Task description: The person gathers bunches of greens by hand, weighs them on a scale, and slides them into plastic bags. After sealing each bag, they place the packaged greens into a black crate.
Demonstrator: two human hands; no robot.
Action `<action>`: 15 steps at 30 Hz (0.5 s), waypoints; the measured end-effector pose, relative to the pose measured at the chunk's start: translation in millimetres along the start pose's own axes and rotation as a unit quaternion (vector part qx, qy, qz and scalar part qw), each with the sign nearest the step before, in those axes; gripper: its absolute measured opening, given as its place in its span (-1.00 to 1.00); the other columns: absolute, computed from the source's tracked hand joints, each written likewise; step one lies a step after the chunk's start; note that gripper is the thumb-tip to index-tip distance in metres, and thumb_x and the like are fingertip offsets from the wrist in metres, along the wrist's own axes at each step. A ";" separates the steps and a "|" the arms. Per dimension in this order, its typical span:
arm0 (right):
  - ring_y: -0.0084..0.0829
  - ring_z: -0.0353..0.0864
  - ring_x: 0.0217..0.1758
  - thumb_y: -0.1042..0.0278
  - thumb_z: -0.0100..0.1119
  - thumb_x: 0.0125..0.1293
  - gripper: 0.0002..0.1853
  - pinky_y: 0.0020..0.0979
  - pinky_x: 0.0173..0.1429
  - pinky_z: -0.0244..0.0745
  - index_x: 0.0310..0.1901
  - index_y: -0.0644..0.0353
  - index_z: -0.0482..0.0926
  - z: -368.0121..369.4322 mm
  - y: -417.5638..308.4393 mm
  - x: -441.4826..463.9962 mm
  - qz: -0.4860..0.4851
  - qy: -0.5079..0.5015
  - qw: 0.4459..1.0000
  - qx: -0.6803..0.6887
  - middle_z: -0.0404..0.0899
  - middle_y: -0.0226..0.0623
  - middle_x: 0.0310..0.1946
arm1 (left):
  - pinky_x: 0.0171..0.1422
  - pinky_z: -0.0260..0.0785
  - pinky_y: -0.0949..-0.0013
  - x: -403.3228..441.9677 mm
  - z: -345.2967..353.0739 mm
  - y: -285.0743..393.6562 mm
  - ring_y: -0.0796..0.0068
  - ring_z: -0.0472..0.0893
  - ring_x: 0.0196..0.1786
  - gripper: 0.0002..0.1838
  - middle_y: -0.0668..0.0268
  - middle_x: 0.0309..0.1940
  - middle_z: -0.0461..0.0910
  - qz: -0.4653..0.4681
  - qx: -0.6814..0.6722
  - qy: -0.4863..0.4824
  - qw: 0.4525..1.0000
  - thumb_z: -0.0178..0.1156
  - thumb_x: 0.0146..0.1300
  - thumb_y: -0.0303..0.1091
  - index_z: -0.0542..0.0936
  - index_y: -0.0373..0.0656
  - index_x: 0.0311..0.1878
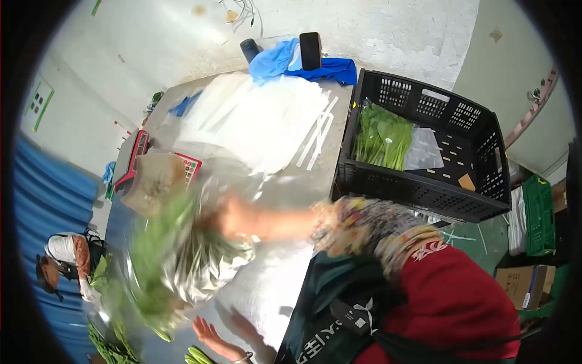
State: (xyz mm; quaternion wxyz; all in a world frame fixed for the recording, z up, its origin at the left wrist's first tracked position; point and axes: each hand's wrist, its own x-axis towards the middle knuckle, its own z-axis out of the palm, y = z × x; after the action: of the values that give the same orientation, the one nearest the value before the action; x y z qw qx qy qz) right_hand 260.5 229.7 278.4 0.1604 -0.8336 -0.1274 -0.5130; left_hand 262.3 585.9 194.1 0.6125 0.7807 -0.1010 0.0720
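Observation:
My right hand (231, 216), reaching in from a floral sleeve, is smeared by motion. It grips a clear plastic bag of leafy greens (203, 264) above the metal table (273, 267); the leaves point left and are blurred. Below the bag, my left hand (213, 337) is open, fingers spread, holding nothing. Some green stalks (197, 357) lie close to it at the bottom edge. Beyond the bag stands a red scale (140, 145) with a dull, whitish-brown pan (154, 179), partly hidden by the blurred greens.
White plastic bags (254, 121) are spread on the table beside white strips (318, 130). A phone (310, 51) rests on blue cloth (276, 60). The black crate (424, 182) holds bagged greens (385, 136). Another person (70, 258) handles greens at left.

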 end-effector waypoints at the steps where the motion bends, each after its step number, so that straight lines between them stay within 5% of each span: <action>1: -0.50 0.54 -0.36 0.18 0.05 0.34 -0.73 -0.37 -0.05 0.49 -0.22 0.25 0.55 -67.0 10.4 17.9 0.210 -0.145 0.965 -0.064 0.59 -0.28 -0.46 | 0.39 0.11 0.16 -2.4 16.4 13.6 0.21 0.30 0.32 -0.36 0.07 0.27 0.31 0.012 0.054 -0.018 0.998 -0.30 0.44 0.07 0.23 -0.31 0.30; 2: -0.45 0.55 -0.22 0.18 -0.06 0.38 -0.65 -0.34 -0.21 0.50 -0.36 0.30 0.57 -108.9 35.5 18.8 0.472 -0.003 0.838 0.272 0.62 -0.21 -0.21 | 0.41 0.06 0.17 -5.0 35.3 23.0 0.21 0.28 0.34 -0.37 0.09 0.28 0.31 0.050 0.085 -0.091 0.991 -0.29 0.44 0.07 0.24 -0.28 0.32; 3: -0.43 0.55 -0.16 0.14 -0.05 0.37 -0.67 -0.27 -0.18 0.51 -0.19 0.28 0.51 -137.3 63.6 -0.8 0.521 0.076 0.789 0.316 0.57 -0.21 -0.14 | 0.43 0.01 0.18 -9.5 57.8 34.6 0.21 0.26 0.37 -0.37 0.10 0.30 0.31 0.085 0.117 -0.161 0.976 -0.29 0.44 0.06 0.24 -0.25 0.34; 4: -0.40 0.55 -0.11 0.10 -0.04 0.37 -0.63 -0.20 -0.15 0.53 -0.02 0.25 0.46 -165.7 91.3 -20.5 0.556 0.169 0.731 0.358 0.52 -0.22 -0.07 | 0.42 0.04 0.15 -25.2 101.8 64.8 0.20 0.27 0.35 -0.43 0.06 0.28 0.31 0.025 -0.063 -0.232 0.970 -0.25 0.44 -0.02 0.28 -0.28 0.30; 5: -0.37 0.55 -0.05 0.06 -0.03 0.36 -0.52 -0.14 -0.11 0.54 0.16 0.23 0.40 -194.0 117.4 -40.5 0.574 0.266 0.670 0.389 0.48 -0.23 0.00 | 0.44 0.00 0.10 -18.1 117.9 58.6 0.14 0.24 0.37 -0.46 0.01 0.30 0.28 0.186 0.082 -0.300 0.932 -0.20 0.43 -0.06 0.27 -0.27 0.30; 6: -0.40 0.58 -0.14 0.08 -0.01 0.35 -0.56 -0.15 -0.23 0.54 0.11 0.23 0.45 -236.8 102.2 -43.2 0.609 0.259 0.668 0.341 0.51 -0.27 -0.05 | 0.45 -0.04 0.04 -11.8 132.8 52.6 0.08 0.21 0.40 -0.48 -0.03 0.31 0.25 0.356 0.192 -0.316 0.858 -0.15 0.42 -0.10 0.27 -0.25 0.31; 7: -0.32 0.63 -0.22 0.02 -0.06 0.37 -0.55 -0.28 -0.22 0.54 0.01 0.26 0.51 -263.7 99.9 -63.8 0.616 0.149 0.759 0.153 0.62 -0.19 -0.23 | 0.49 -0.17 0.03 -8.4 149.6 68.8 -0.04 0.11 0.43 -0.41 0.02 0.34 0.24 0.233 0.197 -0.406 0.861 -0.09 0.35 -0.05 0.25 -0.21 0.35; 9: -0.29 0.61 -0.16 0.01 -0.07 0.38 -0.55 -0.28 -0.17 0.51 0.04 0.25 0.49 -330.2 140.5 -160.2 0.585 0.064 0.809 -0.003 0.59 -0.17 -0.18 | 0.49 -0.27 -0.05 -4.6 181.0 50.0 0.02 0.01 0.48 -0.41 0.12 0.39 0.16 0.283 0.257 -0.442 0.811 -0.08 0.36 -0.02 0.23 -0.11 0.37; 11: -0.27 0.58 -0.11 0.01 -0.07 0.38 -0.54 -0.28 -0.12 0.49 0.07 0.24 0.48 -398.4 206.4 -278.4 0.601 0.036 0.791 -0.107 0.56 -0.15 -0.12 | 0.49 -0.30 -0.11 -3.8 213.8 25.1 0.19 -0.02 0.50 -0.38 0.28 0.43 0.09 0.314 0.334 -0.435 0.775 -0.08 0.35 0.05 0.22 -0.07 0.37; 15: -0.22 0.54 -0.01 0.01 -0.09 0.39 -0.52 -0.28 -0.01 0.45 0.13 0.23 0.44 -466.6 264.6 -409.1 0.681 0.023 0.665 -0.306 0.51 -0.10 0.00 | 0.46 -0.28 -0.18 -4.3 253.5 28.2 0.17 -0.04 0.49 -0.38 0.23 0.43 0.06 0.284 0.354 -0.359 0.816 -0.12 0.36 0.03 0.20 -0.12 0.37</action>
State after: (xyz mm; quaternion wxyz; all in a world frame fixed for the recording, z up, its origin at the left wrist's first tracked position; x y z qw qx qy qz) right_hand -200.3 -218.0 72.6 0.2035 -0.6784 0.6438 -0.2896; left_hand 248.3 333.6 159.0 0.1668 0.8506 -0.4985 -0.0117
